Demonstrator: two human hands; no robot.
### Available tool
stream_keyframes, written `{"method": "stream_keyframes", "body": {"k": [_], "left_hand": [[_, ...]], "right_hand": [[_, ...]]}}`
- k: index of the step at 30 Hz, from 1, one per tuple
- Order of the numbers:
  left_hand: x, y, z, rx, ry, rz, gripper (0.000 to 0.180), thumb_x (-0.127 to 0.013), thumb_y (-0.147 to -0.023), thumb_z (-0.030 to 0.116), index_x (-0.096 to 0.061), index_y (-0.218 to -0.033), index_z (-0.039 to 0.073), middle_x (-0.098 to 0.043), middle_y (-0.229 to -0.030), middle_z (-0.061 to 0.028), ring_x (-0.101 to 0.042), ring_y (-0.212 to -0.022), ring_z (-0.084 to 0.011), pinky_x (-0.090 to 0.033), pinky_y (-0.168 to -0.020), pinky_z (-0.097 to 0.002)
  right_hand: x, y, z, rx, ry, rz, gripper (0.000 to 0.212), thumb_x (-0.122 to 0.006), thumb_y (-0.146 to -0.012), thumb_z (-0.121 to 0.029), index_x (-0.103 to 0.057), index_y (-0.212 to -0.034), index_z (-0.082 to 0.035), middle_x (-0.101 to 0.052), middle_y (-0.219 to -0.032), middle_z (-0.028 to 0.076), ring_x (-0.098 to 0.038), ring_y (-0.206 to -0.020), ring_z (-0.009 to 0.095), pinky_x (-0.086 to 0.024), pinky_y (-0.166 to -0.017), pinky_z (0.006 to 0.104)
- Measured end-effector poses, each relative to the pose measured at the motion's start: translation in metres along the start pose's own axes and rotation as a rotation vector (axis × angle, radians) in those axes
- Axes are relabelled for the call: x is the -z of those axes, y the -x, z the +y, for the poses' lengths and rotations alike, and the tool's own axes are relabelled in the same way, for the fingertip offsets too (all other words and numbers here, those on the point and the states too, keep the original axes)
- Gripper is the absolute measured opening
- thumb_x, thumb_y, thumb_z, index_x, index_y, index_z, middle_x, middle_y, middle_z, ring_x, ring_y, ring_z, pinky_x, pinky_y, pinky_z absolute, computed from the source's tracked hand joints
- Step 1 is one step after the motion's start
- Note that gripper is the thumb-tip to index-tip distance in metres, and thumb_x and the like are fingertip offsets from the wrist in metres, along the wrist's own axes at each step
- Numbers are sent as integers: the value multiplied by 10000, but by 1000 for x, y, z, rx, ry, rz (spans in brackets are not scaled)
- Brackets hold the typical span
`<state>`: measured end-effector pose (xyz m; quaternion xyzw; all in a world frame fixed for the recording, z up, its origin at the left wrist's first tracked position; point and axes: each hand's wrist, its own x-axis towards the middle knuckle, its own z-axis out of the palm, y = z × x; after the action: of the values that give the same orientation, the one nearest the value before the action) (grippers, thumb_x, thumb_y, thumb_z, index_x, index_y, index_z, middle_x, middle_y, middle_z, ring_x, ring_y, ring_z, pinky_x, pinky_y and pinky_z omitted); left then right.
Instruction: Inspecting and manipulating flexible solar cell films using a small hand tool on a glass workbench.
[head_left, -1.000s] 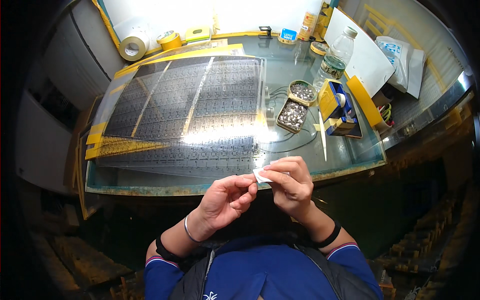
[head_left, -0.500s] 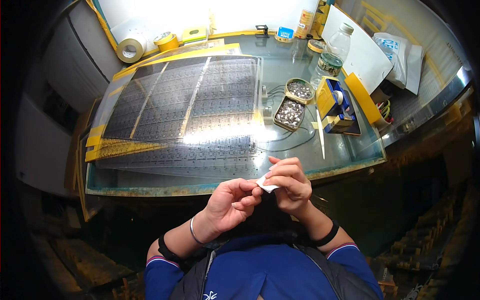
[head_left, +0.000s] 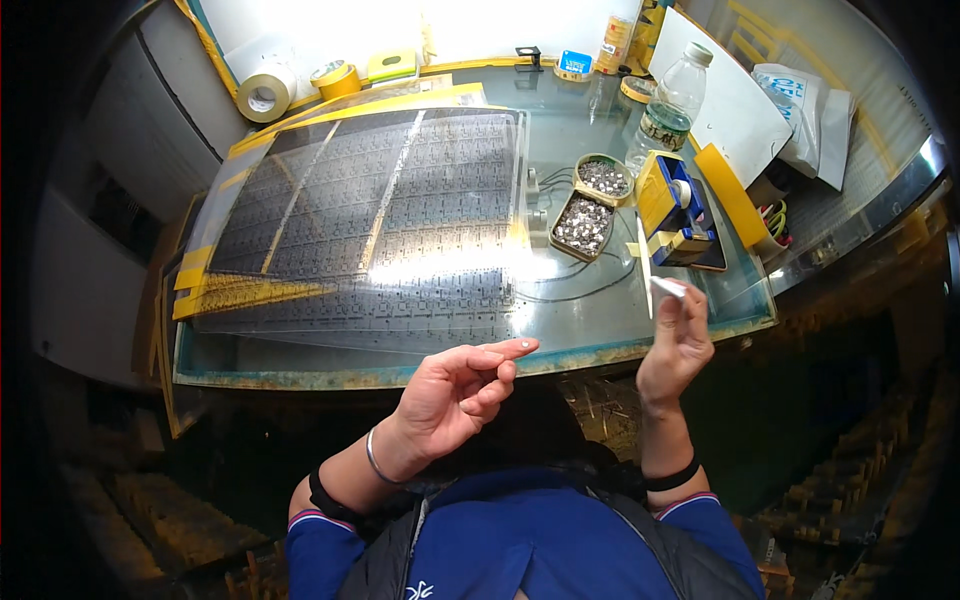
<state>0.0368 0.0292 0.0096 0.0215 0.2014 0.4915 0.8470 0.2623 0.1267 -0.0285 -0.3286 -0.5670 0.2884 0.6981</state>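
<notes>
My left hand (head_left: pixel 452 398) is held palm up at the table's near edge. Its index finger is stretched out, with a tiny white speck (head_left: pixel 525 344) on the tip; the other fingers curl loosely and grip nothing. Over the right front of the glass table, my right hand (head_left: pixel 677 345) is closed on a small white folded piece (head_left: pixel 667 289), which could be paper or cloth. That piece is near a slim white stick (head_left: pixel 645 270) lying on the glass.
Film sheets with a circuit pattern (head_left: pixel 380 200), edged in yellow tape, cover the left. Two small tins (head_left: pixel 583 226) of tiny parts, a blue-yellow tape dispenser (head_left: pixel 672 210) and a plastic bottle (head_left: pixel 675 100) stand to the right. Tape rolls (head_left: pixel 264 97) sit behind.
My hands have parted. The right one has moved right and slightly up with the white piece; the left index finger has straightened, with a white speck now showing on it.
</notes>
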Motion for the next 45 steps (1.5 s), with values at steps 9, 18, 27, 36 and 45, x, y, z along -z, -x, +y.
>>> {"method": "stream_keyframes", "body": {"k": [9,18,27,36,45], "left_hand": [[-58,-29,34,-251,-764,309,225,-673,-868,172,-655,-995,-13,-629,-852,-41,-599,-675,-106,-501,-615,-203],[-65,-135,68,-717,-1834,226,128,-705,-784,61,-728,-887,-13,-704,-763,-103,-668,-691,-149,-542,-656,-263],[-56,-153,68,-982,-2074,160,116,-653,-782,45,-730,-869,39,-699,-822,-128,-682,-685,-228,-544,-681,-297],[-69,-167,-15,-1222,-2802,-926,222,-614,-701,108,-635,-885,-15,-577,-794,-56,-547,-821,-177,-468,-577,-282],[-67,-101,-12,-1571,-2635,-1092,330,-607,-557,131,-634,-825,-58,-576,-841,-100,-533,-690,-152,-464,-544,-253]], "right_hand": [[22,-28,31,-18,-11,266,213,-505,-964,-78,-582,-1087,78,-447,-1093,66,-538,-970,136,-518,-865,296],[23,-24,32,30,32,246,217,-512,-960,-73,-566,-1088,93,-436,-1071,76,-556,-938,155,-519,-851,290],[24,-22,31,45,1,253,230,-508,-958,-63,-553,-1104,109,-430,-1084,84,-546,-960,156,-533,-851,302],[27,-18,30,126,322,346,286,-452,-986,-80,-547,-1219,57,-429,-1180,97,-499,-1092,169,-401,-966,293],[30,-18,15,337,762,-77,429,-560,-819,-65,-586,-1247,-42,-441,-1044,129,-428,-977,267,-340,-911,386]]}}
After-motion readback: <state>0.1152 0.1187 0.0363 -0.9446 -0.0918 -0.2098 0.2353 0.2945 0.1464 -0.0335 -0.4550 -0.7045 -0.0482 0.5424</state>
